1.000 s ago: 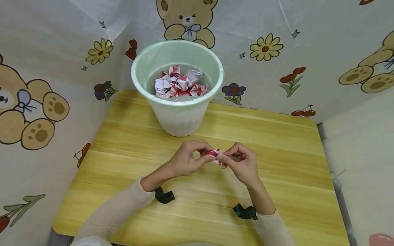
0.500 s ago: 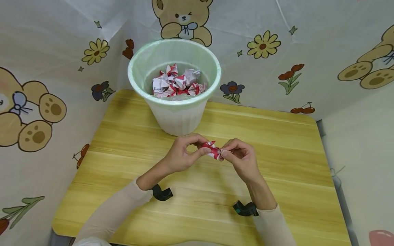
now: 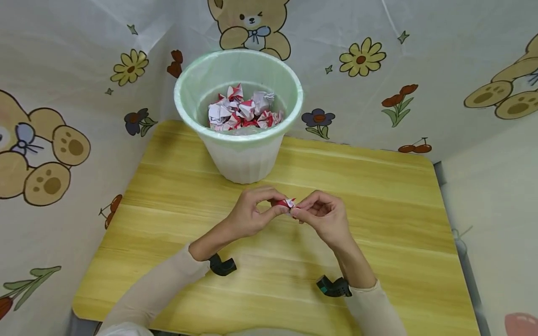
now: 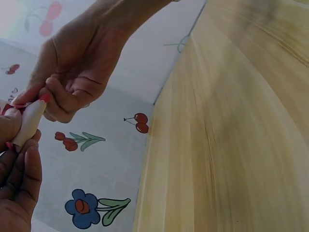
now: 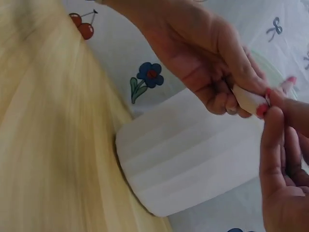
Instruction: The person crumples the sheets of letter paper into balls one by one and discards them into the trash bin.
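Between my two hands is a small rolled and crumpled piece of red-and-white paper, held above the table. My left hand pinches its left part between thumb and fingers. The right hand pinches the other end with thumb and forefinger. A white rolled side of the paper shows in the left wrist view, with red at its end. In the right wrist view the paper is partly covered by the fingers. Behind the hands stands a pale green and white bucket with several crumpled red-and-white papers inside.
Under the hands is a wood-grain table with rounded corners. A white cloth printed with bears and flowers surrounds it at the back and sides. A black wrist camera sits on the left wrist, another on the right.
Both hands have shifted slightly left and up in the head view. The paper has turned between the fingers, and the right fingers have moved along its end. The bucket's papers look unchanged.
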`<move>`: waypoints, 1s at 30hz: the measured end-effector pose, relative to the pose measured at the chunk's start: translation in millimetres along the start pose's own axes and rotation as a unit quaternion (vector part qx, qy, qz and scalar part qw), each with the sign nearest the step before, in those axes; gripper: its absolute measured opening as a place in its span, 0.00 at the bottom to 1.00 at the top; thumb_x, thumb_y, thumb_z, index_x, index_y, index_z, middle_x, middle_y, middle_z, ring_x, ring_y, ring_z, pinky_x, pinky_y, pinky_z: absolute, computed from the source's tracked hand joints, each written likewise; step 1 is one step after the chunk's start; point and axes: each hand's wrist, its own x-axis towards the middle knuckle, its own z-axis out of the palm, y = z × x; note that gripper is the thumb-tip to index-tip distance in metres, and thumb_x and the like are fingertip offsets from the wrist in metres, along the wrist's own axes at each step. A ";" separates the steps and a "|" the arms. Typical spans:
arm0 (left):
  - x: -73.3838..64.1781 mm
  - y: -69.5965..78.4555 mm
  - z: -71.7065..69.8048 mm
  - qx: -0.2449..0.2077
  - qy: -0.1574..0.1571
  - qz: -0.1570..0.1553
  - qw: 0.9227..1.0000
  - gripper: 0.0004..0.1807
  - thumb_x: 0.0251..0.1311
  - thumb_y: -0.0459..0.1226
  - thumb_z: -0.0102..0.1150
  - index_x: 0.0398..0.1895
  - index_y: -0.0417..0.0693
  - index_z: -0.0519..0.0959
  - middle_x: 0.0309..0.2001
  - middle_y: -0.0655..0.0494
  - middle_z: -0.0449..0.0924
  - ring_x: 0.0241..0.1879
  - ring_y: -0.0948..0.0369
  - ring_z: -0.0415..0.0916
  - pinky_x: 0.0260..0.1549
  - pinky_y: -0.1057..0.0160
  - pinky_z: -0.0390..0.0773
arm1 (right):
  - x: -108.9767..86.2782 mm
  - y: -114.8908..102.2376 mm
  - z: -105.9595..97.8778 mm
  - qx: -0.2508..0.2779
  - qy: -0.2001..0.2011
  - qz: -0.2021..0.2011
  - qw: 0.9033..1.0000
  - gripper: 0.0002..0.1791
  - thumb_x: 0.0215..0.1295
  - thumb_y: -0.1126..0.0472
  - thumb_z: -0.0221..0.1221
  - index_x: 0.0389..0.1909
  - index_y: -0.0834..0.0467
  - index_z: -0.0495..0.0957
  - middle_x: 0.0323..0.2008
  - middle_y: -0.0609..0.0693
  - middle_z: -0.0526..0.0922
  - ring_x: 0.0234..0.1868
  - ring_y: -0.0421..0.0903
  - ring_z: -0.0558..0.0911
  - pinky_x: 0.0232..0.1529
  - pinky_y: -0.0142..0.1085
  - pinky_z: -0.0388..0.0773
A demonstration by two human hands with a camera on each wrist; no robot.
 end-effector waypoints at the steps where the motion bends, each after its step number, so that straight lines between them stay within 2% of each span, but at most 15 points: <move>1: -0.8 -0.3 -0.3 -0.001 0.002 -0.004 1.000 0.07 0.65 0.29 0.73 0.45 0.45 0.89 0.37 0.56 0.89 0.37 0.65 0.82 0.42 0.65 0.87 | -0.1 0.4 2.2 -0.016 0.006 -0.024 1.000 0.06 0.62 0.79 0.70 0.34 0.68 0.85 0.31 0.48 0.89 0.27 0.42 0.88 0.29 0.31 0.88; 5: -2.4 -0.4 -1.5 -0.007 0.004 -0.016 1.000 0.07 0.67 0.30 0.72 0.46 0.46 0.89 0.39 0.55 0.90 0.38 0.64 0.83 0.44 0.64 0.87 | 1.0 2.6 8.0 -0.052 0.014 -0.109 0.993 0.05 0.61 0.81 0.70 0.31 0.73 0.83 0.29 0.51 0.85 0.27 0.43 0.86 0.29 0.31 0.87; 9: -2.7 0.9 -2.6 -0.005 0.002 -0.026 1.000 0.07 0.67 0.31 0.72 0.46 0.47 0.89 0.39 0.55 0.90 0.38 0.64 0.83 0.44 0.64 0.87 | 2.9 4.2 8.9 -0.068 0.019 -0.134 0.989 0.05 0.60 0.82 0.70 0.31 0.73 0.83 0.28 0.55 0.83 0.27 0.42 0.86 0.30 0.30 0.87; 15: -4.8 1.1 -2.7 0.011 0.004 -0.037 0.999 0.06 0.67 0.34 0.73 0.46 0.48 0.89 0.39 0.57 0.90 0.37 0.65 0.83 0.44 0.65 0.87 | 3.5 6.4 6.0 -0.071 0.021 -0.108 0.991 0.04 0.62 0.79 0.70 0.32 0.74 0.83 0.29 0.51 0.85 0.26 0.43 0.86 0.29 0.31 0.87; 19: -5.1 -1.9 -0.3 0.025 0.016 -0.020 0.999 0.06 0.68 0.32 0.72 0.46 0.46 0.89 0.40 0.54 0.91 0.37 0.64 0.85 0.42 0.66 0.88 | 4.3 4.5 2.5 -0.066 0.006 -0.097 0.993 0.03 0.64 0.81 0.68 0.35 0.74 0.85 0.31 0.49 0.87 0.25 0.44 0.87 0.29 0.32 0.88; 22: -5.1 -4.1 0.8 0.036 0.029 0.000 0.999 0.07 0.68 0.31 0.71 0.47 0.44 0.89 0.41 0.52 0.91 0.38 0.63 0.86 0.41 0.66 0.89 | 5.4 1.5 1.1 -0.067 -0.005 -0.092 0.993 0.06 0.63 0.83 0.65 0.37 0.72 0.86 0.33 0.49 0.88 0.26 0.45 0.87 0.30 0.33 0.88; 26: -6.1 -6.3 0.3 0.042 0.042 0.011 0.998 0.07 0.67 0.30 0.72 0.47 0.43 0.89 0.41 0.52 0.91 0.37 0.63 0.86 0.41 0.66 0.88 | 7.3 -4.9 1.3 -0.095 -0.011 -0.069 0.993 0.09 0.64 0.83 0.66 0.40 0.69 0.87 0.35 0.49 0.88 0.29 0.48 0.88 0.33 0.34 0.90; 30: -8.8 -6.3 -0.9 0.036 0.044 -0.004 0.998 0.07 0.68 0.31 0.72 0.47 0.45 0.89 0.41 0.54 0.91 0.38 0.64 0.85 0.41 0.66 0.88 | 12.3 -11.4 -0.1 -0.142 -0.027 -0.055 0.988 0.11 0.64 0.81 0.68 0.41 0.64 0.88 0.37 0.49 0.89 0.34 0.47 0.89 0.38 0.33 0.90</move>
